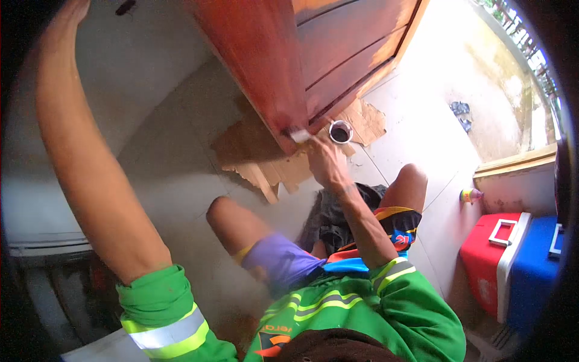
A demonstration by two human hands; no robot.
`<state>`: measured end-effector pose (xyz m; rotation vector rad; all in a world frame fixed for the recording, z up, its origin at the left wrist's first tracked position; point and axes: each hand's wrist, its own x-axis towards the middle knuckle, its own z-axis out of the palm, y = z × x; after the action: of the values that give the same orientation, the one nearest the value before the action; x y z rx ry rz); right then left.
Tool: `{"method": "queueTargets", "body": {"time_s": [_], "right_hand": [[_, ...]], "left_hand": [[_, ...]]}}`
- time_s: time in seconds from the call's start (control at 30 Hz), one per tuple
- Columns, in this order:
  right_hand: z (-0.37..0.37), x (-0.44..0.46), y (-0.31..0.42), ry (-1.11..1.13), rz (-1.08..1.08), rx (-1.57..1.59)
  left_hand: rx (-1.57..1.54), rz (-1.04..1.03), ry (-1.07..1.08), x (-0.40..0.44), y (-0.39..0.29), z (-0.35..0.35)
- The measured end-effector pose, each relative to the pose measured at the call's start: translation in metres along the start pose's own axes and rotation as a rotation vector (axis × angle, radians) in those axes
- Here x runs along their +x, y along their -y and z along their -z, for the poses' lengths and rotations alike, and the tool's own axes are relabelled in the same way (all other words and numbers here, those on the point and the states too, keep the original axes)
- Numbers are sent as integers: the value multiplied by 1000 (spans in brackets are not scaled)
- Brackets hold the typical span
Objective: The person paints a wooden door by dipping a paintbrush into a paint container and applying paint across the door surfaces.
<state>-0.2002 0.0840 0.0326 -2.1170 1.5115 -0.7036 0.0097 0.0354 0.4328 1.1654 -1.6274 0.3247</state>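
My right hand is closed round a paintbrush, its pale ferrule near the lower corner of a reddish-brown wooden door. Beside the hand, a white-rimmed cup holds dark liquid and stands by torn brown cardboard on the floor. More cardboard lies under the door's corner. The door's panels show uneven dark and orange patches. My left arm stretches up along the left side; its hand is cut off by the top edge of the view, so its fingers are hidden.
A red cooler and a blue cooler stand at the right, with a small bottle behind them. Dark cloth lies between my legs. A doorway sill is at the right; black scraps lie outside.
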Motion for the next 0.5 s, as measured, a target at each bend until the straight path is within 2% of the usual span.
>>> {"method": "queueTargets", "body": {"time_s": [0.03,0.13,0.17,0.23,0.3,0.4,0.47,0.5], "right_hand": [[28,8,28,32,-19,9],[124,27,101,-258,300,10],[161,26,134,-335,316,91],[208,26,171,-534,422,175],[227,27,175,-659,538,95],[201,44,150,-737,510,145],[145,52,103,-578,337,149],[113,47,76,-485,282,173]], "left_hand": [[2,28,11,10,-12,-3],[-9,73,72,22,-36,-6],[-20,86,99,20,-44,-5],[-35,-160,202,26,-5,8],[-64,-326,275,49,35,18],[-104,-270,126,16,2,-2],[-95,-213,83,5,-16,-4],[-69,-210,129,9,-17,2]]}}
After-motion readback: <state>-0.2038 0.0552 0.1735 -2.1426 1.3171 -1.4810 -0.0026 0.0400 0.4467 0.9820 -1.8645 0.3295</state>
